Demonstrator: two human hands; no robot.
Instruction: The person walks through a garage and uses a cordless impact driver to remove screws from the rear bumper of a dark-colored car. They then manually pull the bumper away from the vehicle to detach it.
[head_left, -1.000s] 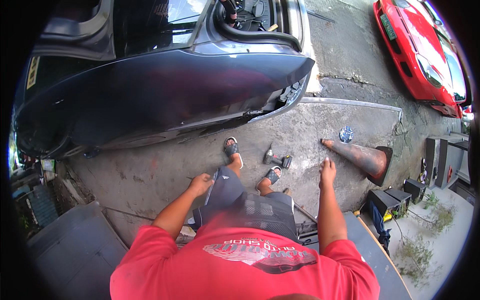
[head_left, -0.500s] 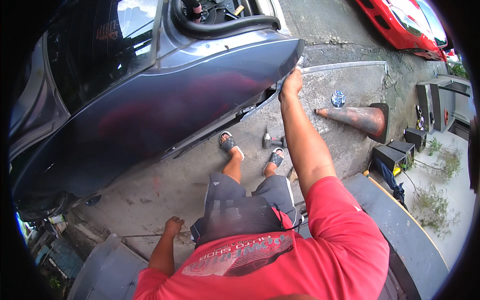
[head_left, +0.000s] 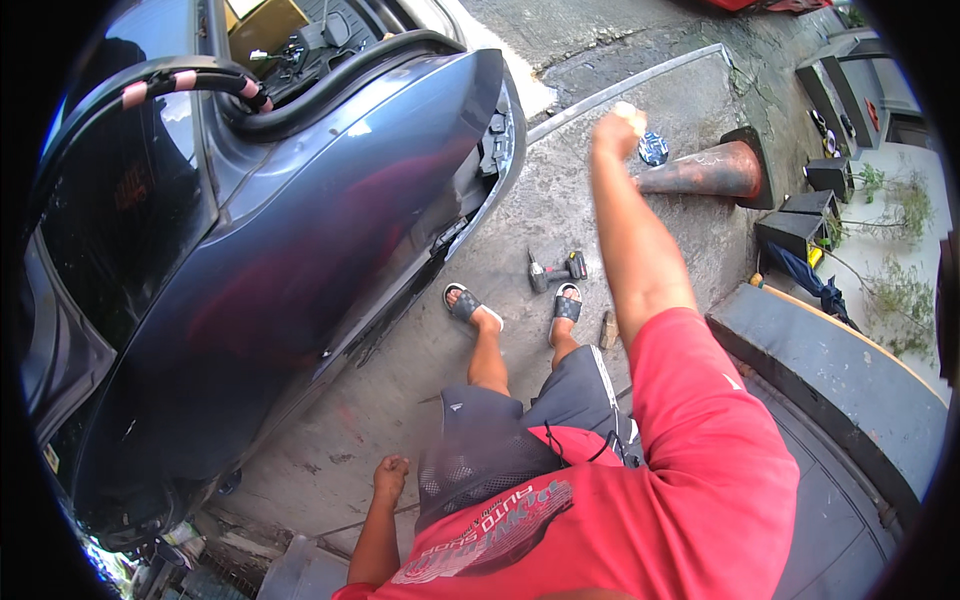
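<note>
A dark blue car panel with a dull reddish patch stretches along my left. Its far end has a loose-looking edge strip, with brackets and a gap showing behind it. My right hand is raised ahead, apart from the panel and in front of the fallen cone. Its fingers look curled, but glare washes out the tips and hides whatever may be in them. Low at my left side hangs my left hand, its fingers loosely curled with nothing visible in them. A cordless drill lies on the ground beyond my sandalled feet.
An orange traffic cone lies on its side, with a blue-and-white round object beside it. The car's open rear compartment holds a box and loose items. A grey ledge and dark planters stand to the right.
My right hand has let go of the panel's far edge and moved right, away from it. The view has shifted, showing more of the gap behind the strip. My left hand stays low.
</note>
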